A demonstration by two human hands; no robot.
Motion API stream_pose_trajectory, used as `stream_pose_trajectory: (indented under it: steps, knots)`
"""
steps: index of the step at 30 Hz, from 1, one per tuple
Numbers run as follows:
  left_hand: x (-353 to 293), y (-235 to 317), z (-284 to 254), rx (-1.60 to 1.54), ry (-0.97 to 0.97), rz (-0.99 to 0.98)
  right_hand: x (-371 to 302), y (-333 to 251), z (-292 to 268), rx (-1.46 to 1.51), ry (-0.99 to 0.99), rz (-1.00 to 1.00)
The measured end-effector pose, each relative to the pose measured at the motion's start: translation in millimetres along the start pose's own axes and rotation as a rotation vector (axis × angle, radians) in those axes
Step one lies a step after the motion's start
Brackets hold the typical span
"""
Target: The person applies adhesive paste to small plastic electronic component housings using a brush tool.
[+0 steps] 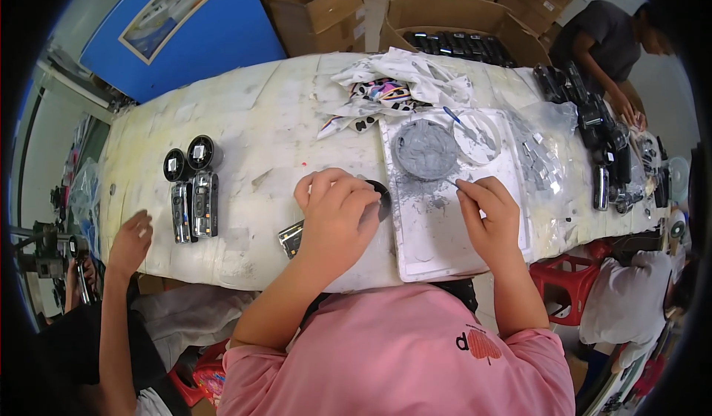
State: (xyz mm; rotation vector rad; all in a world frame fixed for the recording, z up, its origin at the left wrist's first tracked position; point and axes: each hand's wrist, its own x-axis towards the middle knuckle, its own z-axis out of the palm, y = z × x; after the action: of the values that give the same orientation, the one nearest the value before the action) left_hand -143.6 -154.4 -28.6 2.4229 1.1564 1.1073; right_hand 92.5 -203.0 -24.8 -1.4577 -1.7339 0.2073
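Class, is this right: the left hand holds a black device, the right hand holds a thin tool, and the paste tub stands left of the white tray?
Not quite: the paste tub stands on the white tray, not left of it, as the head view shows. The left hand does hold a black device, and the right hand a thin tool.

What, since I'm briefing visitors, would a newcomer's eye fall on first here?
Probably the round tub of grey paste, standing on the white tray right of centre. The right hand holds a thin tool near the tub's lower edge, while the left hand partly covers a black device beside the tray. The bright blue panel at the upper left also stands out.
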Motion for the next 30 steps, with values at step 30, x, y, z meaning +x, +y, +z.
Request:
stream_pose_trajectory:
  steps: [30]
  knots:
    - [-40, -6, -24, 0.158, -0.081, -0.106, 1, -8, 7, 0.421, -0.203, 0.108]
